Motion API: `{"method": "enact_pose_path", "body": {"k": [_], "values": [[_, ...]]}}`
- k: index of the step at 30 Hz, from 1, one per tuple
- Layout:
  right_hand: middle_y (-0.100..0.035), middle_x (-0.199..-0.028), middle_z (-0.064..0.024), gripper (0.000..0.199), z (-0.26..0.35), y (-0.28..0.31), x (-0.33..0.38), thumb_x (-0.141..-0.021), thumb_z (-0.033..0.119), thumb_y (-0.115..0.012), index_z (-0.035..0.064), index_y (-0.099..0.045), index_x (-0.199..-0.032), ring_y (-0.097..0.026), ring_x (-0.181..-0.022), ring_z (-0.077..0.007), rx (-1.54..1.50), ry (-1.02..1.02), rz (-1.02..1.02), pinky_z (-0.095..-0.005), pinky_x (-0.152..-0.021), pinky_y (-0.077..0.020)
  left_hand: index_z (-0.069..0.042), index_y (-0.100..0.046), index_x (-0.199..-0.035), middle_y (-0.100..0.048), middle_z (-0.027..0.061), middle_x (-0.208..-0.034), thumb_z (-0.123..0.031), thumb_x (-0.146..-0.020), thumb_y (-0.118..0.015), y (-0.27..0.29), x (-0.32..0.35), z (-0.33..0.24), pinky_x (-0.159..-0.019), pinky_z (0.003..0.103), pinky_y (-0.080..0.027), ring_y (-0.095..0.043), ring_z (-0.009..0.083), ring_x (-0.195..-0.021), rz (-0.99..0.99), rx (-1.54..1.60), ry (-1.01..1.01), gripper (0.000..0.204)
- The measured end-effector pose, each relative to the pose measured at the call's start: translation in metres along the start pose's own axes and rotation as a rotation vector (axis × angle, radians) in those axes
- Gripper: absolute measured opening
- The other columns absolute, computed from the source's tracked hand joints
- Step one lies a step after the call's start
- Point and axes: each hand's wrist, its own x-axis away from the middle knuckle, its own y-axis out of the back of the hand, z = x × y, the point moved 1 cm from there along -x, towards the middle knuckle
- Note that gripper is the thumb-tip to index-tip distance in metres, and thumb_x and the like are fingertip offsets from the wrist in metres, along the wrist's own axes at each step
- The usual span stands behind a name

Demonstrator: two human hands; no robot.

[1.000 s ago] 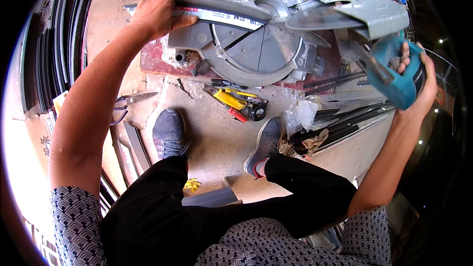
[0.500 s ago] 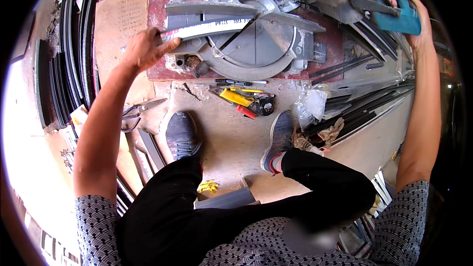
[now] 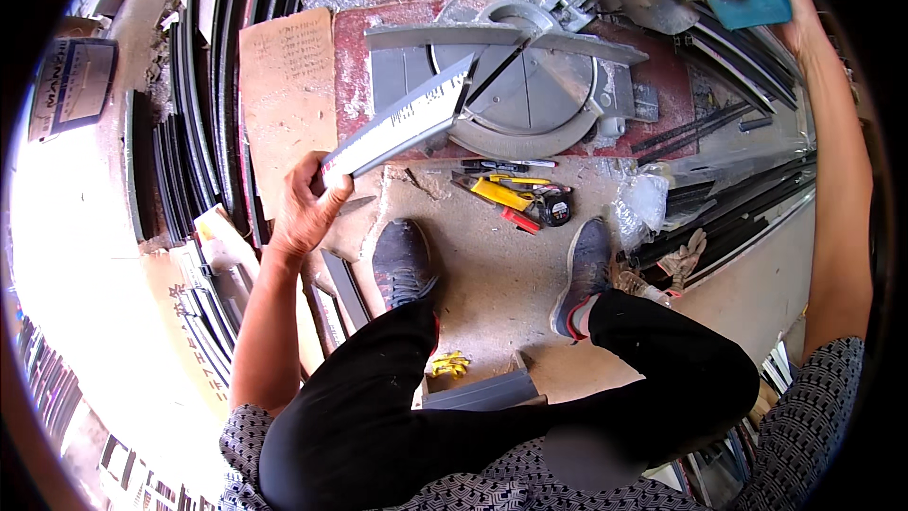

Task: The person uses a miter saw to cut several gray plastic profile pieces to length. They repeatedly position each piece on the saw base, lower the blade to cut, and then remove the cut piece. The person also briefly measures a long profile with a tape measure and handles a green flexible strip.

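My left hand (image 3: pixel 310 206) is closed round the near end of a grey profile strip (image 3: pixel 407 123) with a white printed film on it. The strip slants up to the right over the front left of the mitre saw's table (image 3: pixel 539 85), clear of the fence (image 3: pixel 430 35). Its far end is cut at an angle and lies close to the table's slot. At the upper right my right hand (image 3: pixel 802 24) wraps round the teal handle (image 3: pixel 757 2) of the saw, whose head is raised. Part of the saw head runs out of the picture.
On the floor before the saw lie a yellow utility knife (image 3: pixel 501 194), a tape measure (image 3: pixel 555 208) and a red tool (image 3: pixel 520 220). Dark profiles (image 3: pixel 203 85) are stacked on the left, beside a cardboard sheet (image 3: pixel 287 85). Gloves (image 3: pixel 683 260) and more profiles (image 3: pixel 728 224) lie at right.
My left hand has drawn the strip off the fence, toward me, and tilted it. The right hand stays on the raised handle. The whole view has shifted a little.
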Motion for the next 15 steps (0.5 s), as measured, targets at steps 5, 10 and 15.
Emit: {"method": "enact_pose_path", "body": {"k": [5, 10, 15], "values": [[-0.062, -0.099, -0.0170, 0.038, 0.005, -0.005, 0.004, -0.091, 0.031, -0.058, 0.0027, -0.053, -0.115, -0.067, -0.088, -0.0371, 0.028, -0.050, -0.043, -0.0515, -0.076, -0.0610, 0.004, -0.065, -0.108, -0.059, 0.0036, -0.081, -0.051, -0.090, -0.077, -0.001, 0.021, 0.003, -0.067, 0.029, -0.046, -0.052, 0.0105, -0.075, -0.016, 0.059, -0.037, 0.060], [-0.064, -0.101, -0.0156, 0.037, 0.004, 0.000, -0.007, -0.091, 0.031, -0.058, 0.0040, -0.055, -0.116, -0.068, -0.089, -0.0360, 0.042, -0.073, -0.054, -0.0502, -0.077, -0.0604, 0.004, -0.064, -0.108, -0.061, 0.0034, -0.084, -0.057, -0.088, -0.078, -0.003, 0.037, -0.002, -0.071, 0.027, -0.048, -0.055, 0.0098, -0.078, -0.017, 0.108, -0.025, 0.066], [-0.066, -0.103, -0.0122, 0.034, 0.004, -0.003, -0.001, -0.091, 0.031, -0.059, 0.0069, -0.059, -0.114, -0.068, -0.090, -0.0331, 0.061, -0.054, -0.068, -0.0482, -0.077, -0.0585, 0.003, -0.064, -0.108, -0.062, 0.0041, -0.085, -0.057, -0.087, -0.080, -0.007, 0.048, -0.001, -0.072, 0.028, -0.050, -0.057, 0.0108, -0.079, -0.065, 0.070, -0.053, 0.065]]}}
